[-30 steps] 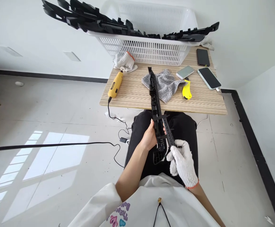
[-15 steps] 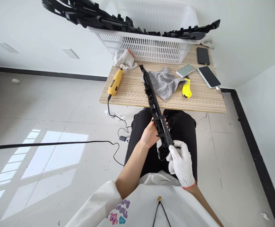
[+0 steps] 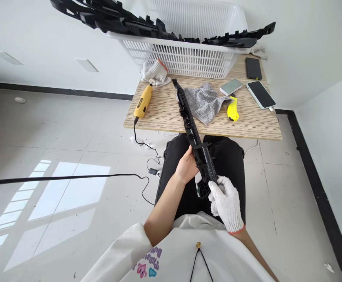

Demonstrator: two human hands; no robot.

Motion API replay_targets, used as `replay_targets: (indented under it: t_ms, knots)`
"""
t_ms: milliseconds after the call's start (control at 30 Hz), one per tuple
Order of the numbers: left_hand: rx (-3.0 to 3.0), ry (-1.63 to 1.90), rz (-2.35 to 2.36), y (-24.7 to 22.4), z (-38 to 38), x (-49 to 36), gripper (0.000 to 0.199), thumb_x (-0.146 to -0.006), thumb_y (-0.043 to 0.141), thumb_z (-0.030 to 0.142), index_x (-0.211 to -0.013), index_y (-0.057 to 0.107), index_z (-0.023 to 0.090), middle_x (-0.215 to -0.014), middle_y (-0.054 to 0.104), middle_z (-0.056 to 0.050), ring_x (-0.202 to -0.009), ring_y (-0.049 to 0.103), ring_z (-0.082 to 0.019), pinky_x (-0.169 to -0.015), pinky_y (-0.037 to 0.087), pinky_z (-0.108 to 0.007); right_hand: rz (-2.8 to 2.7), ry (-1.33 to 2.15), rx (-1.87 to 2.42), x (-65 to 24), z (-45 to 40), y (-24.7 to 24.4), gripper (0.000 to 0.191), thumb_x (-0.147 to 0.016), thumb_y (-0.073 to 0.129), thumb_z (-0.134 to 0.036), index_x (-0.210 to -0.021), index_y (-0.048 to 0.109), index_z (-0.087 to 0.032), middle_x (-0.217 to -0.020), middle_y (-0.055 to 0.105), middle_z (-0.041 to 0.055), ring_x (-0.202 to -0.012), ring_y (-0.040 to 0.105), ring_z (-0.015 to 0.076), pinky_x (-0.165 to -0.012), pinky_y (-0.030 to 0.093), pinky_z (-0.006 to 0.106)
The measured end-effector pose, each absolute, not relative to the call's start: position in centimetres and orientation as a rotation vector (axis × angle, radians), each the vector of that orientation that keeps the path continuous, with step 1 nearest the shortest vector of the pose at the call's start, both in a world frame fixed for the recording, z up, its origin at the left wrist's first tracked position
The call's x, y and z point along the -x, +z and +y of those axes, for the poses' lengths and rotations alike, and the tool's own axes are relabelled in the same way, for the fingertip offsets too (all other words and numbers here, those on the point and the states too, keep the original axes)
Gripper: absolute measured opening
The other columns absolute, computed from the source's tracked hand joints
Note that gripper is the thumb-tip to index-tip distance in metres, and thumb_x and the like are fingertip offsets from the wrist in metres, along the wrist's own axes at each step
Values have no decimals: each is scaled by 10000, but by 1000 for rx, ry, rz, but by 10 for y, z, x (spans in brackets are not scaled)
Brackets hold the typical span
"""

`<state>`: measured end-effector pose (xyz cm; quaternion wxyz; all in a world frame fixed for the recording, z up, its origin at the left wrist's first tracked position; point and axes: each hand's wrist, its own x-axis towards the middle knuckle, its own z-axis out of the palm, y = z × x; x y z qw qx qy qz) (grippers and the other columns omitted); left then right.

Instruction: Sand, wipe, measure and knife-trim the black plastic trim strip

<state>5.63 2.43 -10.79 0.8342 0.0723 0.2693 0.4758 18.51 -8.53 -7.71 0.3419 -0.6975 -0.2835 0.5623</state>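
My bare left hand [image 3: 186, 166] is wrapped round a long black plastic part [image 3: 188, 121] from below and the left side. The part slants from above the table edge down over my lap. My right hand [image 3: 225, 199], in a white knit glove with an orange cuff, grips the lower end of a black caliper [image 3: 209, 164]. The caliper lies along the part's right side, its jaws crossing the part near my left fingers. Whether the jaws touch the part I cannot tell. The part's upper end is over the table beside a grey cloth [image 3: 204, 103].
On the wooden table [image 3: 165, 123] lie a yellow corded rotary tool [image 3: 143, 102], a white glove [image 3: 155, 73], a yellow tool [image 3: 232, 109], a phone [image 3: 261, 94], a black device [image 3: 253, 68] and a pale flat box [image 3: 231, 87]. Behind stands a white basket [image 3: 182, 58] with similar black parts [image 3: 124, 23].
My right hand and the caliper have shifted slightly up and right, and the caliper sits a little farther from the part's axis. My left hand keeps its hold.
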Motion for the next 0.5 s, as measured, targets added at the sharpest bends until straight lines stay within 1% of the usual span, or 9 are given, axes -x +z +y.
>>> replay_targets:
  t_ms: [100,167,233,267,300,367,400,433,500]
  knots:
    - [-142,1018,567,-108,24,-56,449,-1042,363,418,-1402,572,251,-1135,720,-64,-1044,680,-222,-973,511,-375,-754,1500,1788,-186,-85,-76,317,-878,616,-513,-1016,585,-229,-506,523,-79,-294,417,92,-268,330,194]
    - [-148,1027,558,-109,25,-56,458,-1041,359,436,-1400,571,247,-1133,719,-69,-1050,678,-227,-979,511,-386,-783,1543,1760,-188,-85,-76,322,-904,570,-538,-941,579,-217,-499,514,-73,-285,409,87,-262,318,188]
    - [-154,1030,551,-109,25,-55,477,-1039,345,470,-1378,588,239,-1137,716,-77,-1057,676,-237,-978,515,-400,-813,1575,1737,-189,-84,-76,372,-923,517,-575,-868,548,-208,-500,513,-65,-276,409,89,-249,316,190]
    - [-156,1029,549,-109,25,-55,492,-1036,337,491,-1356,605,230,-1143,713,-84,-1063,675,-245,-976,518,-408,-826,1581,1726,-190,-84,-76,378,-930,498,-583,-900,548,-209,-505,517,-67,-273,409,92,-245,325,194]
    - [-156,1027,549,-109,25,-55,510,-1031,332,513,-1327,625,218,-1152,709,-93,-1069,673,-254,-974,520,-416,-837,1584,1715,-191,-83,-75,374,-935,489,-582,-986,550,-216,-512,523,-75,-270,408,97,-242,336,200]
    - [-152,1025,554,-109,25,-54,533,-1020,336,543,-1263,660,196,-1168,702,-106,-1079,669,-268,-973,524,-429,-841,1577,1703,-192,-81,-75,408,-937,504,-568,-1189,484,-248,-531,536,-98,-267,400,104,-241,354,210]
    - [-149,1026,559,-109,25,-54,532,-1016,344,546,-1236,671,189,-1173,701,-110,-1082,667,-271,-975,524,-433,-835,1569,1707,-192,-81,-75,432,-933,517,-568,-1227,444,-260,-536,539,-107,-266,396,106,-240,356,213]
    - [-145,1027,563,-109,25,-54,522,-1015,355,540,-1218,678,184,-1172,701,-112,-1084,666,-273,-977,523,-433,-823,1559,1715,-192,-81,-76,437,-927,529,-575,-1216,427,-264,-536,540,-111,-266,394,108,-238,352,214]
    - [-139,1026,569,-109,25,-54,495,-1018,369,512,-1204,684,178,-1160,707,-114,-1088,667,-272,-984,520,-427,-801,1547,1730,-192,-81,-77,417,-915,545,-593,-1133,427,-257,-528,535,-112,-267,398,111,-233,338,212]
